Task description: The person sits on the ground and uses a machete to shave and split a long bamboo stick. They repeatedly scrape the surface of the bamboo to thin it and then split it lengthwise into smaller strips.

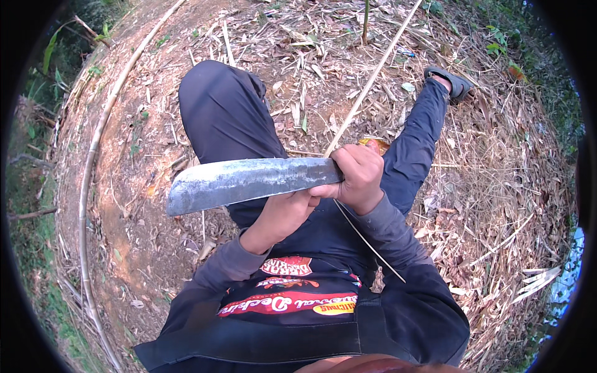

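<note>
A machete [249, 180] with a broad, grey, worn blade lies crosswise over my lap, its blunt tip to the left. My right hand [360, 171] is closed round its right end, covering the handle. Below the blade, my left hand [283, 217] is closed against my right hand, its fingers partly hidden by the machete. A long, thin bamboo strip [373, 78] runs from the far right down to the hands. Its thin tail [373, 248] comes out below them, over my right forearm. The strip passes at my left fingertips, where the grip is partly covered.
I sit on sloping ground strewn with dry leaves and bamboo scraps [485, 186]. A long pole [90, 161] curves along the left. My left knee [217, 105] is bent up; my right leg stretches to a dark sandal [459, 86]. A thin upright stick [365, 22] stands ahead.
</note>
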Demonstrator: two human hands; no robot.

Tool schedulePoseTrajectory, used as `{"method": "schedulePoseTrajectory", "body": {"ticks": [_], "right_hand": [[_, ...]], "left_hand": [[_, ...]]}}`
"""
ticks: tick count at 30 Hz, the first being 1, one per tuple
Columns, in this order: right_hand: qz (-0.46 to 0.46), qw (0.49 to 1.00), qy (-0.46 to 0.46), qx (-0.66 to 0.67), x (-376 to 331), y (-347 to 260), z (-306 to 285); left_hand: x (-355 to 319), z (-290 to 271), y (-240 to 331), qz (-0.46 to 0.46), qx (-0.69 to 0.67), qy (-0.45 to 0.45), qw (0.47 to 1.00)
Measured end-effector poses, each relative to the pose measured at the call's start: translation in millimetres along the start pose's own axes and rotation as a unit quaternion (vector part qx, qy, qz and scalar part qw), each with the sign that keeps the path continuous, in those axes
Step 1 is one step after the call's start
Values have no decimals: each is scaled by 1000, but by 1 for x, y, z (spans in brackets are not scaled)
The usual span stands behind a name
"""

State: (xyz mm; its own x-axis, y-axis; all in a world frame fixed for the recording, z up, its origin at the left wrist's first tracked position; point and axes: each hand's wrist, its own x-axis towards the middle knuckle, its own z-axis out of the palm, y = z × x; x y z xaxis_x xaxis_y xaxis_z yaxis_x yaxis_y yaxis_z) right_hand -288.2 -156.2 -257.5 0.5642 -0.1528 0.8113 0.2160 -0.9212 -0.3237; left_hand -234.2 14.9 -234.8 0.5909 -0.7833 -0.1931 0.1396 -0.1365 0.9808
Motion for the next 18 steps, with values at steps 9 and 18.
{"method": "schedulePoseTrajectory", "body": {"ticks": [9,18], "right_hand": [[-42,994,11,-100,-6,37,4],[-75,982,8,-174,-14,73,-13]], "left_hand": [[2,0,2,-16,-25,-2,1000],[9,2,6,-42,-9,-16,999]]}}
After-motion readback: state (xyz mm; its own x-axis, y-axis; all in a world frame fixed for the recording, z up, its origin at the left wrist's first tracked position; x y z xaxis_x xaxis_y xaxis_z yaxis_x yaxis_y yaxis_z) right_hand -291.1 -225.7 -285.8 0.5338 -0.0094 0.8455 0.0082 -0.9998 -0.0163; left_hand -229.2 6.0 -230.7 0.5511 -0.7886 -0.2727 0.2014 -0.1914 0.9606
